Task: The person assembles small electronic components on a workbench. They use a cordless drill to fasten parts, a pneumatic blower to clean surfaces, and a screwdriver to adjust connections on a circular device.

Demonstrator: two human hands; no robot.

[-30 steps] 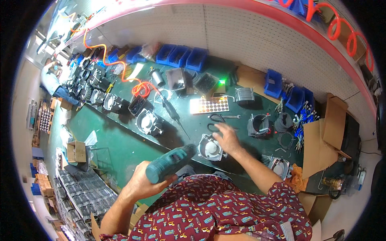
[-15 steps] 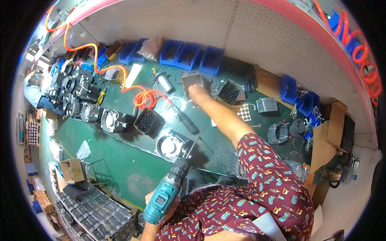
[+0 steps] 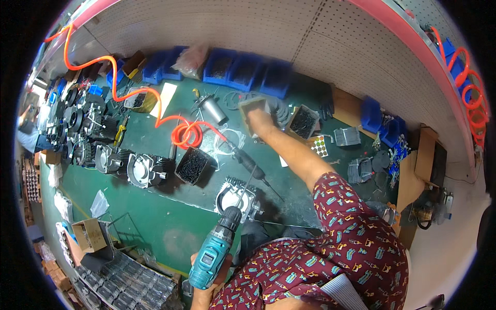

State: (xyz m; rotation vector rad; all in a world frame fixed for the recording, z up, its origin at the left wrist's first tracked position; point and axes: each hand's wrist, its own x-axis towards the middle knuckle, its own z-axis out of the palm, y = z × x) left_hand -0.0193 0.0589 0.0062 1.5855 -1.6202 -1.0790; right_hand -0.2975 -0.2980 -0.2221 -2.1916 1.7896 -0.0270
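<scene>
My left hand (image 3: 223, 268) is wrapped round the handle of a teal cordless drill (image 3: 213, 256), whose long bit points up and away over the bench. Just beyond the drill lies a silver round metal housing (image 3: 235, 196) with black fins. My right hand (image 3: 259, 121) reaches across the bench into a small open box (image 3: 249, 105); its fingers are inside and I cannot see what they touch. To the right of that box stands another box of dark screws (image 3: 304, 123). A third box of black screws (image 3: 192, 166) sits left of the housing.
An orange air hose (image 3: 187, 135) coils beside a black hand tool (image 3: 248, 163). Blue bins (image 3: 243, 70) line the back wall. Several finned housings (image 3: 144, 169) stand at left, with a sheet of round stickers (image 3: 319, 146) at right. Another person (image 3: 28, 137) is at far left.
My right hand has gone deeper into the small box, which tilts slightly. The drill has shifted a little, its bit now more upright. My view has turned slightly.
</scene>
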